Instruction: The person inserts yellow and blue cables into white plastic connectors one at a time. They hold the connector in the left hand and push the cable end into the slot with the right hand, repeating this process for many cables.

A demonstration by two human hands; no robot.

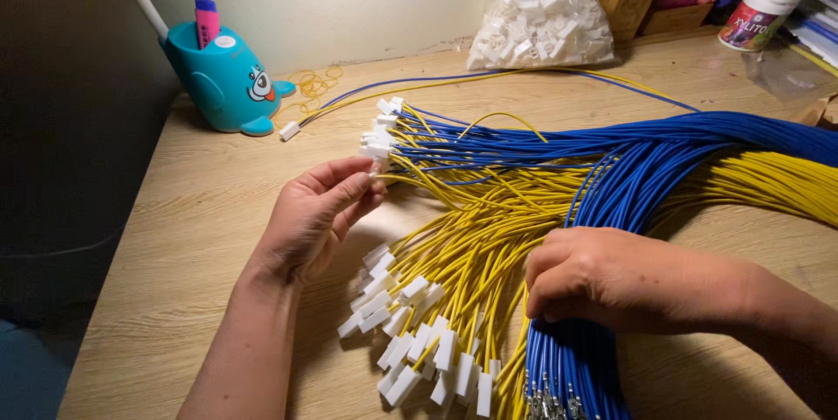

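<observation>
Nearest the viewer, at 5 o'clock, the right hand (611,276) rests knuckles-up on a bundle of glossy blue wires (567,368) whose bare metal tips show at the bottom edge; its fingers curl under, so whether its grip pinches a wire cannot be told. At 6 o'clock lie yellow wires (471,254), each ending in a flat white plastic connector (445,350), fanned over the pale wood-grain counter (201,210). At 9 o'clock the left hand (319,215) pinches one small white connector (377,167) between thumb and fingertips, just below a stack of finished blue-and-yellow pairs (384,136). Both wire bundles sweep away toward 3 o'clock. Farther off, at 11 o'clock, stands a rounded teal pen holder (223,75) beside loose yellow rubber bands (314,84); at 1 o'clock, a clear bag of white connectors (541,27) leans against the wall.
</observation>
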